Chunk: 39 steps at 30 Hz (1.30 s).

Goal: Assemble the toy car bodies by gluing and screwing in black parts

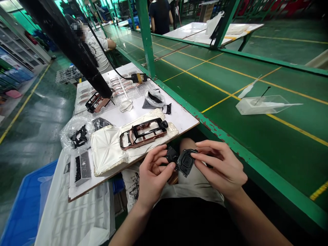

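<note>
Above my lap, my left hand (157, 172) pinches a small black plastic part (172, 155) between thumb and fingers. Close beside it, my right hand (219, 165) grips a flat black plastic part (186, 162) with a raised rounded-square outline on its face. The two parts meet or overlap at their edges; I cannot tell whether they are joined. Just beyond my hands, a brown and black toy car body shell (145, 133) lies on a white cloth-covered pad (109, 147) at the table's near edge.
On the white table (186, 118) are plastic bags of black parts (80, 135), a box of small black pieces (82, 167) and another car shell (97, 102). A black pole (77, 51) slants overhead. The green conveyor (217, 82) runs alongside, carrying a clear box (261, 105). A co-worker (98, 48) sits farther back.
</note>
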Tool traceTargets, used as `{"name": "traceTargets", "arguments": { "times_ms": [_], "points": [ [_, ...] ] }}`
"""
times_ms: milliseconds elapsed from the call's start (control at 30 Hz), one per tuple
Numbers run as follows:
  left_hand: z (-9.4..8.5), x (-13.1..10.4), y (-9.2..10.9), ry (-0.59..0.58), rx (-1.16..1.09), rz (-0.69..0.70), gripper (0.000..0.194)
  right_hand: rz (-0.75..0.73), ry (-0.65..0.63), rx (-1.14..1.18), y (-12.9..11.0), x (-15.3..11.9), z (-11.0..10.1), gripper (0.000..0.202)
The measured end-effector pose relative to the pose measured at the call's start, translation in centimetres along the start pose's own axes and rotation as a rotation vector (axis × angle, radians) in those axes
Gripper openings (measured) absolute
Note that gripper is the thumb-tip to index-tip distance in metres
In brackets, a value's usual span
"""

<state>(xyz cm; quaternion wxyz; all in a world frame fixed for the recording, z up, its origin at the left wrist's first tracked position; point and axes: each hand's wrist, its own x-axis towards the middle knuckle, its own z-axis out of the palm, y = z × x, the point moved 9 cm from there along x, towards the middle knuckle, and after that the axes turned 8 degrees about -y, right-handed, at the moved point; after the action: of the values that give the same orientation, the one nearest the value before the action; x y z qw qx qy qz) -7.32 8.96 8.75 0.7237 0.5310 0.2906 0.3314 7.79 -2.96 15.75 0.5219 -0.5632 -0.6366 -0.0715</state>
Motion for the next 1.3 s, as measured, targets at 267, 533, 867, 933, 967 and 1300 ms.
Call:
{"name": "traceTargets", "arguments": {
  "times_ms": [267,533,867,933,967,1300],
  "points": [
    [-0.1,-0.1,0.1,-0.003,-0.008,0.014,0.045,-0.003,-0.012,0.001,0.1,-0.1,0.4,0.046],
    [-0.1,-0.2,0.2,-0.002,-0.004,0.012,0.044,0.006,0.0,0.007,0.2,-0.2,0.3,0.048],
    [-0.1,-0.2,-0.2,-0.002,-0.023,-0.001,0.045,-0.002,-0.031,0.001,0.1,-0.1,0.5,0.046],
    [0.0,-0.1,-0.4,-0.017,-0.039,-0.005,0.045,0.004,-0.044,0.002,0.2,-0.3,0.6,0.048],
    [0.1,0.0,-0.5,-0.024,-0.047,-0.012,0.045,0.011,-0.049,-0.002,0.2,-0.4,0.7,0.049],
    [0.0,-0.1,0.3,-0.076,0.138,0.061,0.013,0.017,-0.047,-0.014,0.8,-1.0,0.8,0.068]
  ]
}}
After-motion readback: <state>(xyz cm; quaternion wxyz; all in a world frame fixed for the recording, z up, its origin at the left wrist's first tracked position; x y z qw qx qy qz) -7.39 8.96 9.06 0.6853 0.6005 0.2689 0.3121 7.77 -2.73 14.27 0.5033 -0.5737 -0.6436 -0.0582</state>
